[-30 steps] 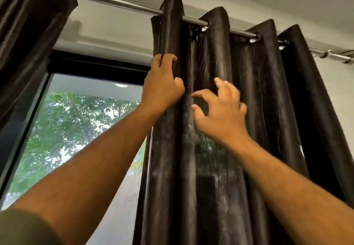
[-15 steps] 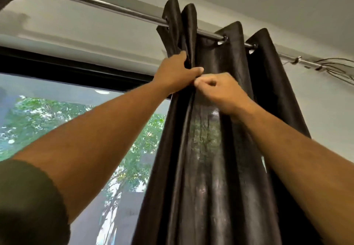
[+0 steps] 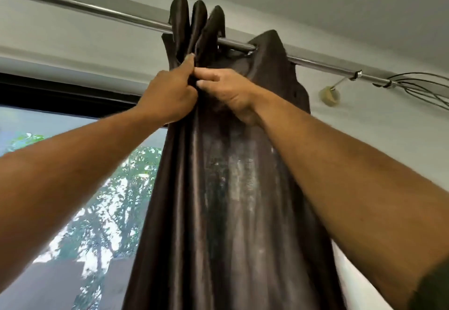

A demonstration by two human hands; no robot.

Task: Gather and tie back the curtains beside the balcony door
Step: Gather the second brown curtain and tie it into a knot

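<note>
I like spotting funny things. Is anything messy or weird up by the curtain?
Yes. Loose black wires dangle off the curtain rod at the right, beside a small round knob on the wall. The curtain just looks bunched.

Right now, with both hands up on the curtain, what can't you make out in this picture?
Head view:
- Curtain bottom: cut off by the lower edge.
- Any tieback: none in view.
- Left hand and right hand fingertips: buried in the folds.
- Rod ends: run past both edges.
- Balcony door: only glass and dark frame show, behind the arms.
- Wires: cut off at right.
</note>
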